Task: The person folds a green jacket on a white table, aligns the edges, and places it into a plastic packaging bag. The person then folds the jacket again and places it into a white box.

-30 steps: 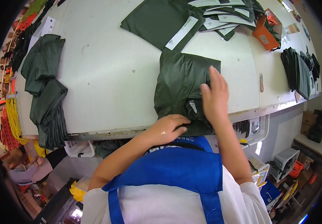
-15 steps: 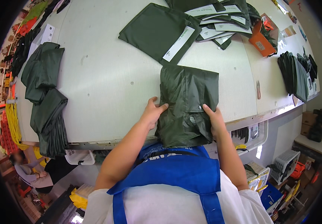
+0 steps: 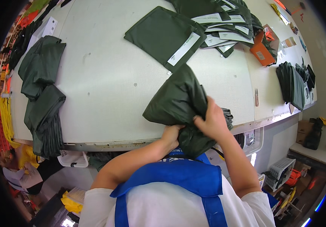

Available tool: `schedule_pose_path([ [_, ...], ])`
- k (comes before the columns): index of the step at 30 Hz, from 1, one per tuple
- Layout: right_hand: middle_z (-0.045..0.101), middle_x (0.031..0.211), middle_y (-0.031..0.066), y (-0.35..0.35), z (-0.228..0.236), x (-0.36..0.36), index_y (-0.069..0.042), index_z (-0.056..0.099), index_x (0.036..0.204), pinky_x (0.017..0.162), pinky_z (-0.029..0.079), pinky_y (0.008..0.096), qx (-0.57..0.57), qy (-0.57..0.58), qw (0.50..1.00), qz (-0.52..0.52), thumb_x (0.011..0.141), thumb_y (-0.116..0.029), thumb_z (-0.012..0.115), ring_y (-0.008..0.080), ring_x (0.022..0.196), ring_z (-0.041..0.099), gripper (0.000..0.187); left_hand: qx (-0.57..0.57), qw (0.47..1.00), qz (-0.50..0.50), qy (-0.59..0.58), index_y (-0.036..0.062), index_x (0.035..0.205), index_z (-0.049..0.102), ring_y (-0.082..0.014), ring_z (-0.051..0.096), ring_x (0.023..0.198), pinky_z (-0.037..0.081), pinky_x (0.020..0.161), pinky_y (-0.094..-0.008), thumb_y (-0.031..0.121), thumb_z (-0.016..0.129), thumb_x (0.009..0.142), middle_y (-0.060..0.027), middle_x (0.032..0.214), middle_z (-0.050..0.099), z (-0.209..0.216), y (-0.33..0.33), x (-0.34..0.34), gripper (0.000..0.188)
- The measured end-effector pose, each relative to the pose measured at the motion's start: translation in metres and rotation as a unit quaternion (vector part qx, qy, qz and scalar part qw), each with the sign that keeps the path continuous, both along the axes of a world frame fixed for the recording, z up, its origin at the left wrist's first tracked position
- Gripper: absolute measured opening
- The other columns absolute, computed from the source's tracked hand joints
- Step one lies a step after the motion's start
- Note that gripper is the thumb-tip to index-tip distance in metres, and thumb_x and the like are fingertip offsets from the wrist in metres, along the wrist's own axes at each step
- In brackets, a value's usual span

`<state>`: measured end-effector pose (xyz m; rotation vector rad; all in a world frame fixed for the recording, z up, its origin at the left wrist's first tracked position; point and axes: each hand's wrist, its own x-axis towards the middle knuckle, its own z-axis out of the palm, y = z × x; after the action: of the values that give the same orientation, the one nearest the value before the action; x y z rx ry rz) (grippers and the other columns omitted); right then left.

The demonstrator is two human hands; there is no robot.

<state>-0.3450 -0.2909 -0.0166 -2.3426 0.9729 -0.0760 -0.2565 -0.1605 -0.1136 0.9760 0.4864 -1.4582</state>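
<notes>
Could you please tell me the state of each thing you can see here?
Green bundle: creased, bunched between the hands
Left hand: at the bundle, fingers mostly hidden
Right hand: against the bundle, grip unclear
Large pouch: lying flat, label up
Labelled pouches: piled, overlapping
Orange box: open, with things inside
Left pile: folded, overhanging the table edge
Right stack: folded, layered

left hand (image 3: 171, 135) low, partly hidden | right hand (image 3: 213, 121) higher, thumb spread
</notes>
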Motion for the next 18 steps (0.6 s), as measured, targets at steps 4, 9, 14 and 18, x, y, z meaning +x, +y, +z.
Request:
schedule_pose_path([
  [4, 0.045, 0.125, 0.0283, 0.038, 0.01, 0.005, 0.017, 0.018, 0.138, 0.105, 0.028, 0.0506, -0.111, 0.141, 0.979, 0.098, 0.052, -0.065, 0.079, 0.0403, 0.12, 0.044, 0.134, -0.001, 1.0, -0.03, 0.004, -0.0003, 0.121, 0.055, -0.0236, 0.059, 0.102, 0.049, 0.086, -0.0372, 0.006, 0.058, 0.084, -0.0133, 0.116, 0.06, -0.016, 0.009, -0.005, 0.037],
  [9, 0.043, 0.126, 0.0301, 0.027, -0.034, -0.013, 0.019, 0.015, 0.137, 0.105, 0.029, 0.0517, -0.085, 0.177, 0.98, 0.045, 0.047, -0.061, 0.081, 0.0413, 0.119, 0.045, 0.137, -0.031, 0.968, -0.167, -0.187, -0.0023, 0.125, 0.053, -0.0238, 0.059, 0.107, 0.048, 0.088, -0.0343, 0.015, 0.06, 0.084, -0.0153, 0.123, 0.058, 0.007, -0.003, -0.007, 0.045],
  [14, 0.058, 0.106, 0.0285, -0.022, -0.034, -0.016, 0.011, 0.029, 0.131, 0.088, 0.047, 0.0433, 0.057, 0.091, 0.983, -0.149, 0.052, -0.029, 0.086, 0.0425, 0.103, 0.057, 0.105, -0.208, 0.646, -0.507, -0.531, 0.0024, 0.12, 0.059, -0.0327, 0.053, 0.116, 0.042, 0.096, -0.0356, 0.023, 0.061, 0.083, -0.0212, 0.12, 0.059, -0.013, -0.067, 0.058, 0.043],
  [18, 0.058, 0.112, 0.0299, -0.059, -0.036, -0.038, 0.006, 0.031, 0.13, 0.09, 0.046, 0.0427, 0.127, 0.081, 0.961, -0.233, 0.056, -0.029, 0.085, 0.0425, 0.106, 0.058, 0.098, 0.002, 0.418, -0.481, -0.771, 0.0239, 0.132, 0.052, -0.0373, 0.029, 0.136, 0.024, 0.111, -0.045, 0.038, 0.059, 0.087, -0.0217, 0.143, 0.037, -0.004, -0.123, 0.13, 0.049],
])
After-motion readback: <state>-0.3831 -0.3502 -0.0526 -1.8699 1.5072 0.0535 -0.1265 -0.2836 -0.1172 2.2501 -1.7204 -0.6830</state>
